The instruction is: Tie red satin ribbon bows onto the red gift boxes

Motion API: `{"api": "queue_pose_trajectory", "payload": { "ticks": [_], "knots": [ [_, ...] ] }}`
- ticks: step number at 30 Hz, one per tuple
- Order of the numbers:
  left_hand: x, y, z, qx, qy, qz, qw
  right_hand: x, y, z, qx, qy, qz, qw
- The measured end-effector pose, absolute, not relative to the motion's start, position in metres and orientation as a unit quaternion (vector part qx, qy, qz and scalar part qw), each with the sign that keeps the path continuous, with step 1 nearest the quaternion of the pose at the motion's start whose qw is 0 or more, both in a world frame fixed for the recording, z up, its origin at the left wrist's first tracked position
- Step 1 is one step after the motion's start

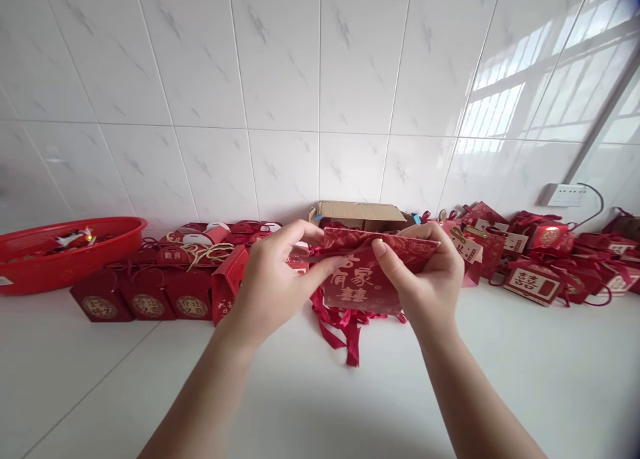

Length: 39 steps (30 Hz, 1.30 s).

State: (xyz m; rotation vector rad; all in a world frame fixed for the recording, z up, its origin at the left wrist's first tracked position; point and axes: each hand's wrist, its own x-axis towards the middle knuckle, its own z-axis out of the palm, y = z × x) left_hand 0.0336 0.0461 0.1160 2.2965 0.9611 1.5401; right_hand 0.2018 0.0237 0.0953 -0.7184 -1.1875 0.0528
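Observation:
A red paper gift box [367, 289] with gold Chinese characters is held up in front of me, its top edge tipped toward me. My right hand [430, 266] grips its right side, thumb on the front and fingers behind. At the left edge, my left hand [280, 272] is closed in a pinch on what looks like a thin dark red ribbon [303, 256], with the thumb tip against the box front. The left fingertips are partly hidden behind the box. Below it, a loose bunch of red ribbons [353, 342] lies on the white counter.
A red plastic basin [70, 259] with small items stands at the left. Several red gift boxes [147, 296] line up beside it. An open cardboard carton [360, 211] is behind my hands. More finished-looking boxes [533, 282] crowd the right, below a power socket [565, 194] on the tiled wall.

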Motion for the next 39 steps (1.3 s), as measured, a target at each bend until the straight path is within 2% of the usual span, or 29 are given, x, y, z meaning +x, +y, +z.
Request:
{"api": "queue_pose_trajectory", "payload": {
  "ticks": [5,11,14,20,27,31,36,39],
  "knots": [
    [0.005,0.039,0.131,0.749,0.35,0.553,0.102,0.213,0.024,0.096,-0.315,-0.636,-0.019,0.704],
    [0.012,0.026,0.135,0.677,0.247,0.648,0.247,0.206,0.021,0.095,-0.213,-0.765,-0.065,0.605],
    [0.015,0.025,0.134,0.715,0.219,0.629,0.212,0.204,0.02,0.096,-0.185,-0.783,-0.097,0.586],
    [0.011,0.027,0.126,0.79,0.211,0.566,0.107,0.205,0.019,0.097,-0.175,-0.784,-0.1,0.587],
    [0.013,0.031,0.125,0.842,0.208,0.479,0.134,0.205,0.019,0.095,-0.17,-0.783,-0.065,0.595],
    [0.011,0.032,0.128,0.879,0.215,0.411,0.113,0.204,0.02,0.095,-0.154,-0.779,-0.062,0.605],
    [0.006,0.028,0.132,0.872,0.229,0.354,0.247,0.208,0.022,0.095,-0.154,-0.765,-0.078,0.62],
    [0.006,0.024,0.133,0.855,0.213,0.369,0.294,0.214,0.023,0.095,-0.162,-0.763,-0.088,0.62]
  ]
}}
